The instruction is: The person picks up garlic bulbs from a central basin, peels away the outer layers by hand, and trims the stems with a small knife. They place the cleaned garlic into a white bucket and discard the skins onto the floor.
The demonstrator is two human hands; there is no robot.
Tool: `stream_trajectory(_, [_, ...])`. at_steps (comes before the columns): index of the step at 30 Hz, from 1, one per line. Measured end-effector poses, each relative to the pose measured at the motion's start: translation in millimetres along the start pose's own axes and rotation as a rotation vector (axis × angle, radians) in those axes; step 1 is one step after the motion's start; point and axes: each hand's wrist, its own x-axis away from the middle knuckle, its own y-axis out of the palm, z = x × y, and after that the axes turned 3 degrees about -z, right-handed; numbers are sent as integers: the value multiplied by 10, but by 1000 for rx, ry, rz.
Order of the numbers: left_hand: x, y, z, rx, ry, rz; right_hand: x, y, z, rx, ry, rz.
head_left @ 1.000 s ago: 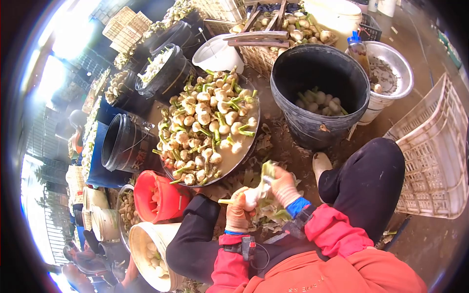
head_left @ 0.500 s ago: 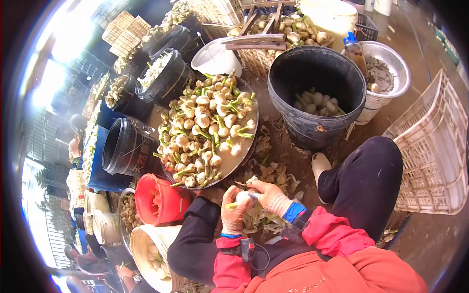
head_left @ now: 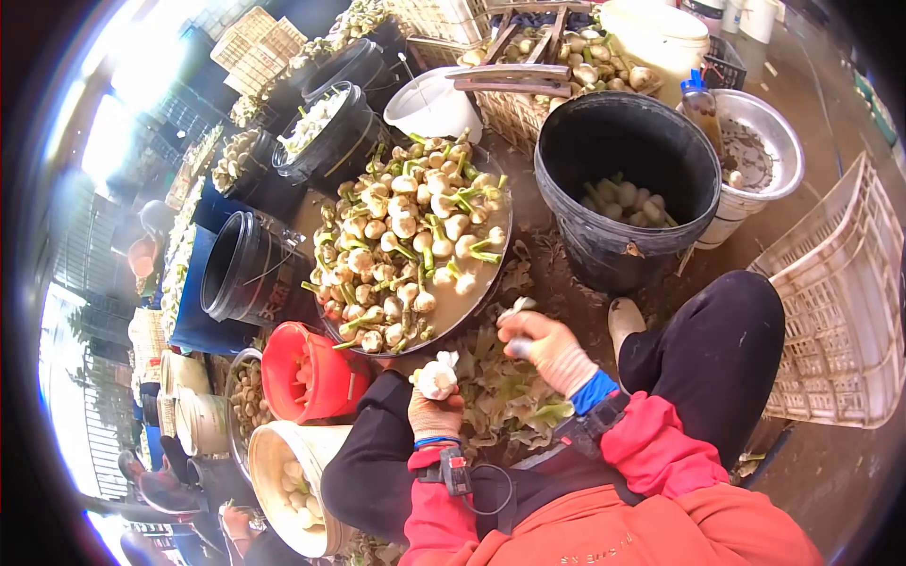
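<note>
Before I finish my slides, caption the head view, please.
Left hand holding a pale bulb, right hand apart from it, near a tray heaped with stemmed bulbs.

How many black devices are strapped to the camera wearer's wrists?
2: the left wrist device, just behind the left hand, which holds a garlic bulb; and the right wrist device, behind the right hand. More could be hidden.

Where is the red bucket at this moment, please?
In the head view, the red bucket stands left of centre, between the round tray heaped with bulbs and the cream bucket, to the left of the left hand.
</note>
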Motion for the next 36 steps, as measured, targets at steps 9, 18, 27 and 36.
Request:
stream_trajectory(9, [61,96,-151,-29,-163,-124,79,259,2,593,168,-369])
stream_trajectory(18, [-44,20,-79,43,-1,81,82,120,8,-163,267,-436])
stream_trajectory(27, [171,253,-127,-110,53,83,116,377,163,611,355,-415])
stream_trajectory(36, [384,-515,1169,412,908,-366,40,175,311,87,418,-226])
